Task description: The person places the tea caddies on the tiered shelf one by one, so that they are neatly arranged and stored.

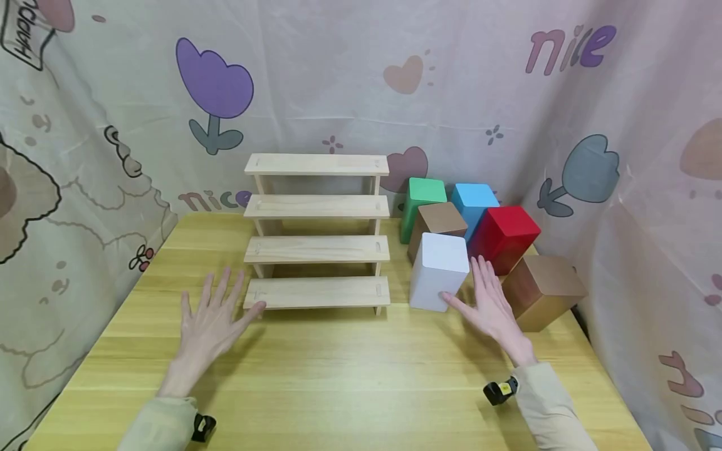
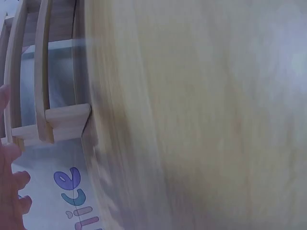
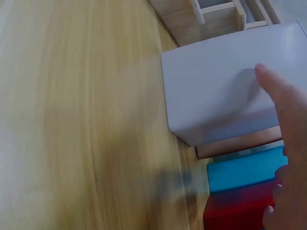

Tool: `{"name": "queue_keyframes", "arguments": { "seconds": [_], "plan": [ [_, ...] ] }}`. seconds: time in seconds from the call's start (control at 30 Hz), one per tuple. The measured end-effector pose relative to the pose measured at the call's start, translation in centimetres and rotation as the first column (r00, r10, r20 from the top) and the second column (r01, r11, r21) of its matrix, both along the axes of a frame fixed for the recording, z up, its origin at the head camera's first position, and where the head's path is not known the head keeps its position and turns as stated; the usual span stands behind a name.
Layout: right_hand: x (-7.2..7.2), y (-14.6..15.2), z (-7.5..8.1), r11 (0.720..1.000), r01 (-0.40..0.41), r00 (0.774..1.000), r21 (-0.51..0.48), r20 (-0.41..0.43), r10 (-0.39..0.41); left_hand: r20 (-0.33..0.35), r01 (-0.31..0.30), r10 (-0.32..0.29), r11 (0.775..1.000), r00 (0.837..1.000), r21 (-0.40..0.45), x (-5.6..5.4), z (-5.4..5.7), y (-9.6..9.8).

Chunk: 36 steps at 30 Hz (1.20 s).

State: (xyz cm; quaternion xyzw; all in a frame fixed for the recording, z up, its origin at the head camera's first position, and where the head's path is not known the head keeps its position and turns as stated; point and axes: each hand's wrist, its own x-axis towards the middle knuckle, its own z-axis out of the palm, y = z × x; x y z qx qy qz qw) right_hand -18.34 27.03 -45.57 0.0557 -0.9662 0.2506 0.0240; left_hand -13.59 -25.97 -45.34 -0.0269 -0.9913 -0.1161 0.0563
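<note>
My right hand is beside a tall white box, thumb on the box's near side and straight fingers along its right side. In the right wrist view, the thumb overlaps the white box's broad face. My left hand, fingers spread, hovers over the table just left of a wooden four-step rack. Its thumb overlaps the lowest step's left end in the head view. In the left wrist view, only parts of the fingers show, near the rack's end.
Around the white box stand a green box, a blue box, a red box, a brown box and another brown box at the right edge. Patterned cloth hangs behind the wooden table.
</note>
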Motion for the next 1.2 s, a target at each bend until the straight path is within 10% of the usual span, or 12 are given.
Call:
{"name": "queue_keyframes", "arguments": {
  "seconds": [0.37,0.63,0.93,1.2],
  "plan": [
    [-1.1,-0.1,0.0,0.932,-0.032,0.999,-0.361,0.015,0.040,0.082,-0.005,-0.018,0.962,0.997,0.274,-0.2,-0.2,0.5],
    [-1.8,0.0,-0.3,0.776,-0.097,0.992,-0.623,0.006,0.129,0.167,-0.059,-0.083,0.709,0.982,0.702,-1.2,-1.0,0.3],
    [-1.9,-0.2,-0.2,0.730,-0.095,0.988,-0.677,0.027,0.153,0.219,-0.139,-0.074,0.571,0.973,0.809,-2.1,-1.3,-0.7],
    [-2.2,-0.4,-0.2,0.709,-0.108,0.984,-0.697,0.028,0.177,0.244,-0.182,-0.113,0.395,0.963,0.900,-2.9,-1.8,-1.6]
  ]
}}
